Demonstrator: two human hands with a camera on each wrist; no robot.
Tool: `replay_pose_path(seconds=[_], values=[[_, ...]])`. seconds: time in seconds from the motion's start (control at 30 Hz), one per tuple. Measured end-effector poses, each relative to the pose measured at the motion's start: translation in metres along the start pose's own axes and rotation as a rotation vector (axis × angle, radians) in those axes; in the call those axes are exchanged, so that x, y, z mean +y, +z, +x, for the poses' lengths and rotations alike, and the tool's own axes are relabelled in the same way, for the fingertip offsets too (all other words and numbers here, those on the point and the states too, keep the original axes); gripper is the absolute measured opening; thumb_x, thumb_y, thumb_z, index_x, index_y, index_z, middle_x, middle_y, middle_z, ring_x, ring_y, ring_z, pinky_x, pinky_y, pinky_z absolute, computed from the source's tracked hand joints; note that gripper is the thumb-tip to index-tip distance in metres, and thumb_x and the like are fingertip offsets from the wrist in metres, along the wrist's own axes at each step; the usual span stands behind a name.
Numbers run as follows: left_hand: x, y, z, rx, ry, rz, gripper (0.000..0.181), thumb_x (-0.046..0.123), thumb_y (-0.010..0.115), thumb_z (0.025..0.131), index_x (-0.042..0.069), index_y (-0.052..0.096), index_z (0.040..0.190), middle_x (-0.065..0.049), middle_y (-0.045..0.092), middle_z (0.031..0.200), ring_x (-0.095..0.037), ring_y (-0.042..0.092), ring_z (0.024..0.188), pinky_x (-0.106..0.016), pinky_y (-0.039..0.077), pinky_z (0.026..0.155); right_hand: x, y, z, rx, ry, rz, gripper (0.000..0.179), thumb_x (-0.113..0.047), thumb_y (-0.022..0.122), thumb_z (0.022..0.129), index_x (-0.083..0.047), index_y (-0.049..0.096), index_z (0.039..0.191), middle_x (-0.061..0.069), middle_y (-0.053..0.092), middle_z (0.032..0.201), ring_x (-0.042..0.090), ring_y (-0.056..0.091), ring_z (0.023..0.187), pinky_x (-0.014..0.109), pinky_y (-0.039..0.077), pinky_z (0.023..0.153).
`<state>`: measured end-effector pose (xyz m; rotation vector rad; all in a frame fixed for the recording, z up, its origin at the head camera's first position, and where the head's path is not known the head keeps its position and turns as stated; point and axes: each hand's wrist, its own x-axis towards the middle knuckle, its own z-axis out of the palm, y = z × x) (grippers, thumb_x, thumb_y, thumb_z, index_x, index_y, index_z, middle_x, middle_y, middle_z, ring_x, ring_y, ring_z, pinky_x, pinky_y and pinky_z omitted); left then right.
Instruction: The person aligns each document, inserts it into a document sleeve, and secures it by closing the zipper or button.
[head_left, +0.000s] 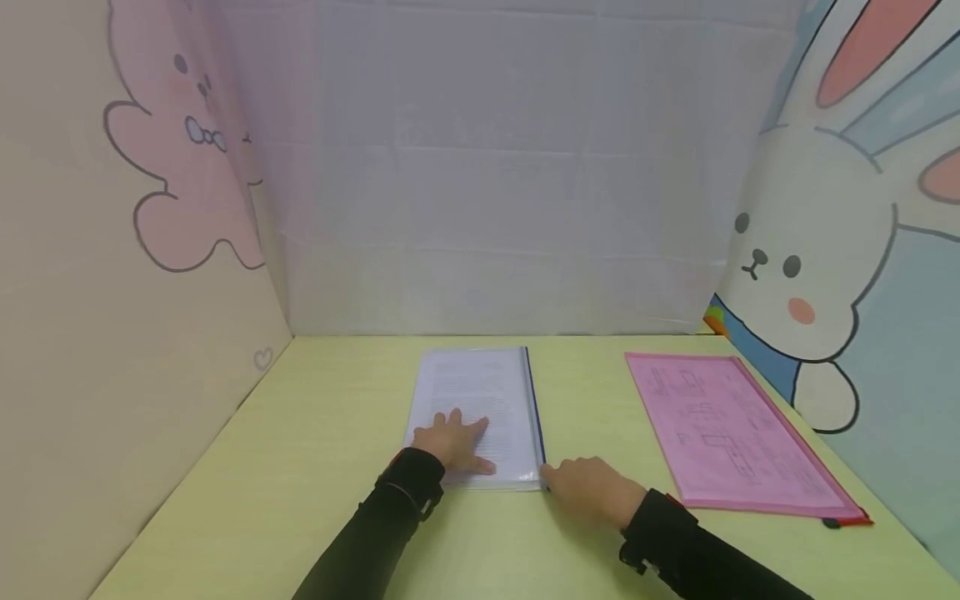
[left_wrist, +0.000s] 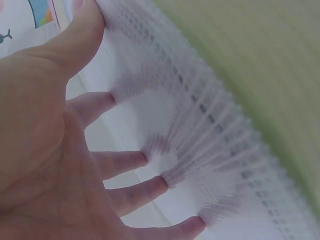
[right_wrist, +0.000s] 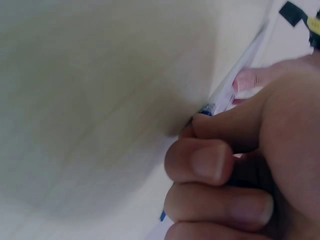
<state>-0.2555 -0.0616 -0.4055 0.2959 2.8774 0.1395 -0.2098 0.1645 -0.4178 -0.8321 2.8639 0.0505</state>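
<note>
A clear zip document pouch (head_left: 472, 379) with printed sheets inside lies flat on the table, its blue zipper (head_left: 534, 400) running down the right side. My left hand (head_left: 452, 442) rests on the lower part of the pouch with fingers spread. In the left wrist view, those fingertips touch its glossy, ribbed-looking surface (left_wrist: 200, 150). At the lower right corner, my right hand (head_left: 588, 490) pinches the zipper end between thumb and forefinger, the other fingers curled. The right wrist view shows a bit of blue (right_wrist: 205, 110) at the pinch; the zipper pull itself is hidden by the fingers.
To the right lies a pink zip pouch (head_left: 720, 425) with drawings on its sheet and a red zipper, its dark pull (head_left: 831, 523) at the near corner. A white sheet (head_left: 510, 167) hangs behind the pale yellow table (head_left: 337, 400); walls stand at both sides.
</note>
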Motion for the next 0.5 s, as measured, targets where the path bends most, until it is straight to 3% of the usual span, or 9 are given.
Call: replay_pose_path(seconds=[0.23, 0.5], values=[[-0.004, 0.003, -0.007, 0.002, 0.020, -0.026, 0.082, 0.061, 0.075, 0.083, 0.025, 0.049, 0.152, -0.022, 0.038, 0.157, -0.046, 0.036, 0.142, -0.068, 0.040, 0.101, -0.010, 0.004, -0.012, 0.134, -0.048, -0.107, 0.010, -0.010, 0.064, 0.092, -0.005, 0.056, 0.089, 0.003, 0.051, 0.067, 0.019, 0.046, 0.057, 0.040, 0.047, 0.053], [0.001, -0.004, -0.014, -0.010, 0.032, 0.019, 0.074, 0.059, 0.073, 0.086, 0.024, 0.054, 0.148, -0.018, 0.051, 0.145, -0.041, 0.047, 0.131, -0.065, 0.042, 0.097, -0.004, -0.006, -0.017, 0.129, -0.034, -0.102, 0.021, -0.016, 0.067, 0.092, -0.007, 0.055, 0.077, 0.002, 0.049, 0.066, 0.016, 0.043, 0.057, 0.039, 0.046, 0.052]])
